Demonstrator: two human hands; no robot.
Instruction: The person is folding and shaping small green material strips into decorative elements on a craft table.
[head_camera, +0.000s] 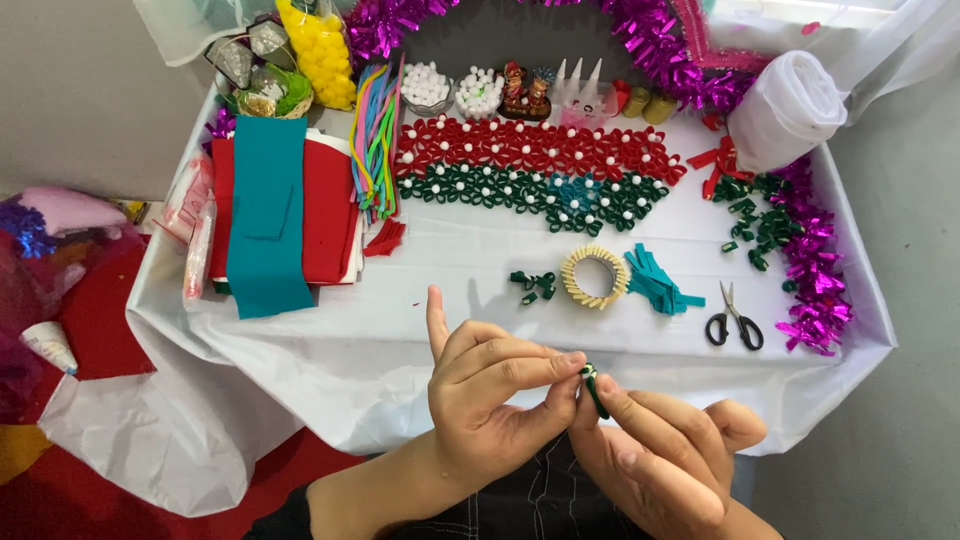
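Step in hand, by judgement: forming a small dark green felt loop (595, 388). The left hand (490, 395) and right hand (655, 450) meet at 6 o'clock in the view, just off the near edge of the table (480, 330). Both hands pinch the loop, thumb and forefinger closed on it; the left index finger points up, free.

Next move, by judgement: requires a steady pinch so the folded ends stay aligned.

The loop is narrow and dark green, with a pale spot at its top. Similar green loops (533, 285) lie at 12 o'clock from the hands, beside a cream ring (594, 277). Scissors (735, 320) lie at 2 o'clock.
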